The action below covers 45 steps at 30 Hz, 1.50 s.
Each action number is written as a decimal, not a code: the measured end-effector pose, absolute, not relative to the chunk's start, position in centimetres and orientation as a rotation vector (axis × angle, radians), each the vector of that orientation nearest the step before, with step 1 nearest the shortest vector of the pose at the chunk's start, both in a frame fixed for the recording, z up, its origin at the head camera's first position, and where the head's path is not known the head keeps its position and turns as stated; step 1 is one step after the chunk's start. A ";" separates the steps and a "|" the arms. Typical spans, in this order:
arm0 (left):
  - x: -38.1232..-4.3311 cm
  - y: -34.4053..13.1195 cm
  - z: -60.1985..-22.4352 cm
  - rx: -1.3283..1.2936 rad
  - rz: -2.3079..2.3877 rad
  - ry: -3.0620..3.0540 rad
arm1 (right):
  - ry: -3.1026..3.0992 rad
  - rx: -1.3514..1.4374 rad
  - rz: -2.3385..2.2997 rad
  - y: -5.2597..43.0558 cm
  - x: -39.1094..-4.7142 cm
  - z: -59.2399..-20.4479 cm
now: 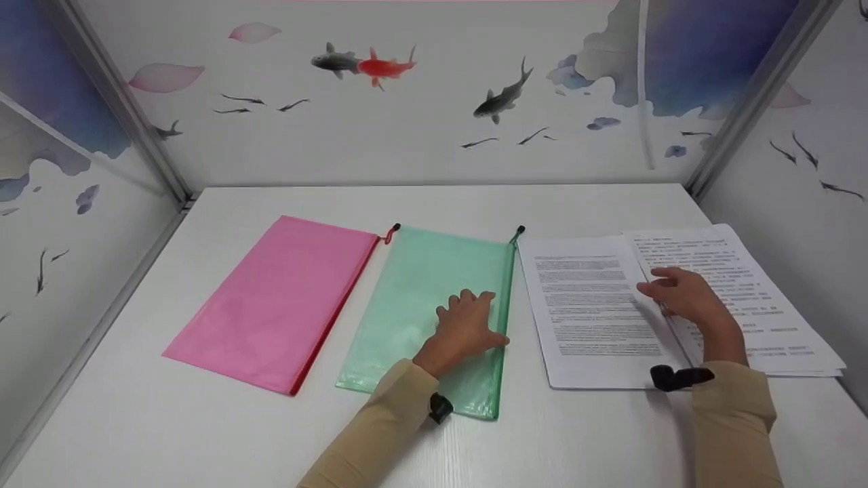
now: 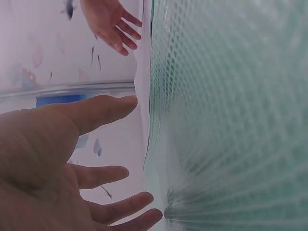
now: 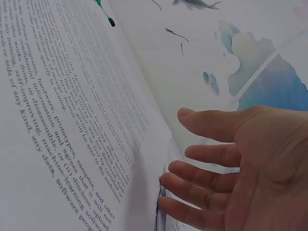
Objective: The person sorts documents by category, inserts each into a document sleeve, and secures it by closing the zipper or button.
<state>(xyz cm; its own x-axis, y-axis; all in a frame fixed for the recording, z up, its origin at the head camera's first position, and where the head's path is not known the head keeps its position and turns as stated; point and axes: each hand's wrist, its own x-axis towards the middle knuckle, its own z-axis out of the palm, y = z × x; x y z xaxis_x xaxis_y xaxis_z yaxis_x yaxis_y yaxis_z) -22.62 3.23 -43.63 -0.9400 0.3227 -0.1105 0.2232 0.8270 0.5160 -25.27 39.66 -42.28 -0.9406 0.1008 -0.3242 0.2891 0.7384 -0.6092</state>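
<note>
A green zip document pouch [image 1: 447, 264] lies flat in the middle of the table. Over its right half is my left hand [image 1: 462, 333], fingers spread; the left wrist view shows the fingertips close to the mesh-textured surface, and contact is hard to tell. On the right lie two printed paper stacks, a left one [image 1: 590, 312] and a right one [image 1: 753, 312], with their edges meeting. My right hand [image 1: 688, 298] hovers around that seam. Seen from the right wrist, its fingers extend loosely, the lower fingertips near the paper edge, and nothing is gripped.
A pink zip document pouch [image 1: 278, 305] with a red zipper lies to the left of the green one. The white table [image 1: 203, 434] is enclosed by panels [image 1: 407, 149] printed with fish, along its back and sides.
</note>
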 end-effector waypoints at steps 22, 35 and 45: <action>-22.3 3.6 -43.2 0.488 0.488 2.822 | 2.677 0.379 -0.831 38.8 -24.9 -42.6; -22.7 2.9 -43.1 0.525 0.723 2.728 | 2.664 0.397 -0.821 38.7 -25.0 -42.8; -23.0 2.5 -43.4 0.423 1.005 2.587 | 2.672 0.354 -0.846 39.1 -24.9 -42.7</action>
